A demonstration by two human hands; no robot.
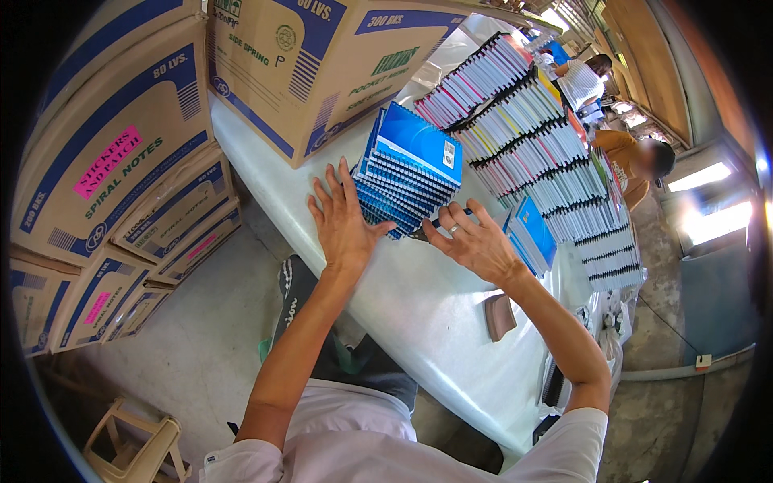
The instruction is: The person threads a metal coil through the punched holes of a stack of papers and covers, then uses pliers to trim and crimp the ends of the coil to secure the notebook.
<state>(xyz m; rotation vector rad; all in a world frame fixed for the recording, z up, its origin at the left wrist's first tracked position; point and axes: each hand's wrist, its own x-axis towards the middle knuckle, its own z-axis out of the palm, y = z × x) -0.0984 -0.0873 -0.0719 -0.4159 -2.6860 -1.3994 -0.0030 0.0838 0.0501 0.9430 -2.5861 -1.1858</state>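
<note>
A stack of blue spiral notebooks (pixel 411 153) stands on the table, with its coil edges toward me. My left hand (pixel 345 219) lies against the left side of the stack, its fingers spread and its thumb by the lower coils. At the stack's near right corner is my right hand (pixel 475 241), wearing a ring. Its fingers are bent and closed around a small dark object, mostly hidden, whose kind I cannot make out. Just right of that hand, a smaller pile of blue notebooks (pixel 531 233) sits on the table.
Printed cartons (pixel 145 153) are piled on the left, and another carton (pixel 322 80) stands on the table (pixel 419 322). Long rows of bound notebooks (pixel 531 137) fill the far right side. A brown curved block (pixel 499 317) lies nearby. Two people (pixel 624 165) are beyond; a stool (pixel 137 443) stands lower left.
</note>
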